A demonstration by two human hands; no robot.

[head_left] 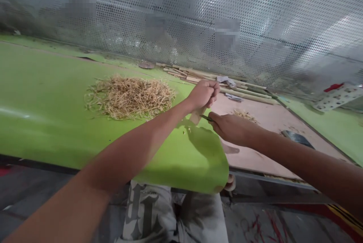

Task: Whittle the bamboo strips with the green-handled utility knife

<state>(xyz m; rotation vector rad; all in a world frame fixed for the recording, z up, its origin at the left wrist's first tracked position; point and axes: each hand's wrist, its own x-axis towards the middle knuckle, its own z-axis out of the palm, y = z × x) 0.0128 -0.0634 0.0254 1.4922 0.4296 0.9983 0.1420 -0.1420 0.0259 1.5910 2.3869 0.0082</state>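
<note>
My left hand (204, 92) is closed in a fist over a flat, pale strip of wood or bamboo (195, 117), whose lower end sticks out toward me above the green sheet (170, 159). Just to the right, my right hand (228, 126) is wrapped round a small knife (207, 118). Its handle is hidden in the fingers, and the dark blade points left, close to the strip; whether it touches cannot be made out. A few pale crumbs (187, 131) lie on the green surface below. Left of my hands sits a heap of thin, curly tan shavings (132, 97).
Long pale sticks (187, 74) lie along the perforated metal panel (184, 16), with grey scraps (226, 80) among them. On the pinkish board (272, 122) are loose shavings (244, 115) and a dark flat object (297, 138). A spotted white item (338, 97) lies far right.
</note>
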